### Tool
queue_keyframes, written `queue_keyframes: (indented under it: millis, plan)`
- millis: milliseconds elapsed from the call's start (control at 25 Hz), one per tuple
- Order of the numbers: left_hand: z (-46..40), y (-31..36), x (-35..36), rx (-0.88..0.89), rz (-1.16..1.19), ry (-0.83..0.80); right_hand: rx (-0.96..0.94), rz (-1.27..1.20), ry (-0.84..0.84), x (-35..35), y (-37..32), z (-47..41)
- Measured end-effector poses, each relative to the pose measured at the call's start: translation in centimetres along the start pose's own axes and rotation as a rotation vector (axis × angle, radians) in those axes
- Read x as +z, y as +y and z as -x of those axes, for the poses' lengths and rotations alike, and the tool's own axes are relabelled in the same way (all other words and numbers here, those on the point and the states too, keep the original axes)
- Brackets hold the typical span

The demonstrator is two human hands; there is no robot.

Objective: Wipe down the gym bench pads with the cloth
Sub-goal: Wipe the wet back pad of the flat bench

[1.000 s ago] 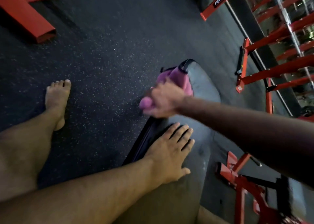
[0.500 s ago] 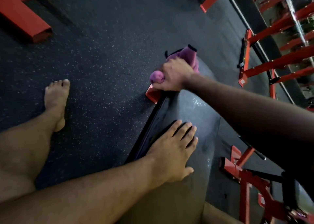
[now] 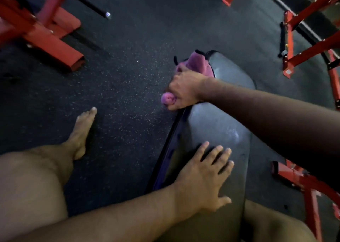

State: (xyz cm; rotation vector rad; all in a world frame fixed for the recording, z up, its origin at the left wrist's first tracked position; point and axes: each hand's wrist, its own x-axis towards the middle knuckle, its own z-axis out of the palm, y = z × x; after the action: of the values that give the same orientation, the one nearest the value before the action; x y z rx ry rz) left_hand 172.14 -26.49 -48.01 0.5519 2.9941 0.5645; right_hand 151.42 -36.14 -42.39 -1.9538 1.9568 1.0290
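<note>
Head view: right hand (image 3: 184, 91) grips cloth (image 3: 195, 63), apparently hiding pad (image 3: 220, 124) edge; left hand (image 3: 204, 177) flat.

Cloth (image 3: 196, 64): pink-purple, plain, no print; bunched end below the fist same hue, slightly lighter pink. Bench pads (image 3: 217, 129): dark grey upholstery w/ pale sheen patches and faint whitish smears; side edge of near pad dark w/ a blue-violet tint. Floor (image 3: 128, 80): black rubber, fine white/grey speckle throughout. Frame at upper left (image 3: 55, 45): solid red, no markings. Rack at right (image 3: 301, 56): red tubes w/ black straps/fittings. Bench base at lower right (image 3: 294, 177): red w/ black parts. Bar at top (image 3: 88, 3): black, silver tip.
</note>
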Motion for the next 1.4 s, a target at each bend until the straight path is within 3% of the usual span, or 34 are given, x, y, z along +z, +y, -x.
queue_keyframes:
  millis: [160,360,440,520,640,840,960,1040,1120,1240,1320,1400]
  plan:
    - [0.2,-1.4,0.2,0.032,-0.055,-0.058,0.091,-0.193,-0.003,1.2,-3.3,0.4]
    - [0.0,-1.0,0.2,0.022,0.011,-0.065,-0.155,-0.243,-0.010,1.1,-10.2,1.6]
    - [0.0,-0.9,0.3,0.033,-0.033,-0.039,-0.166,-0.221,0.009,1.2,-8.0,1.8]
    - [-0.4,-1.1,0.1,0.057,-0.076,-0.034,-0.047,-0.216,0.017,1.3,-4.7,1.6]
    - [-1.1,-2.0,0.0,0.108,-0.050,-0.052,0.046,-0.208,0.130,1.9,-5.2,1.4]
    - [-1.4,-2.4,-0.7,0.097,0.026,-0.066,-0.021,-0.430,0.181,2.2,-9.5,2.2]
    - [-1.0,-2.2,-0.2,0.084,0.086,0.054,0.002,-0.495,0.413,0.9,-8.6,2.3]
    - [-0.9,-1.8,-1.0,0.041,0.177,0.102,0.145,-0.425,0.677,0.5,-9.2,3.3]
    - [-1.1,-2.9,0.5,-0.074,0.191,0.046,0.311,-0.423,0.818,-0.1,-9.8,4.9]
    - [-1.6,-5.7,0.8,-0.309,0.125,-0.088,0.453,-0.445,0.814,-0.5,-10.0,8.3]
    - [-1.7,-4.7,0.1,-0.295,0.182,-0.173,0.507,-0.434,0.818,0.0,-9.5,10.8]
    - [-1.7,-3.0,-0.1,-0.163,0.109,-0.104,0.571,-0.408,0.842,1.3,-8.1,13.2]
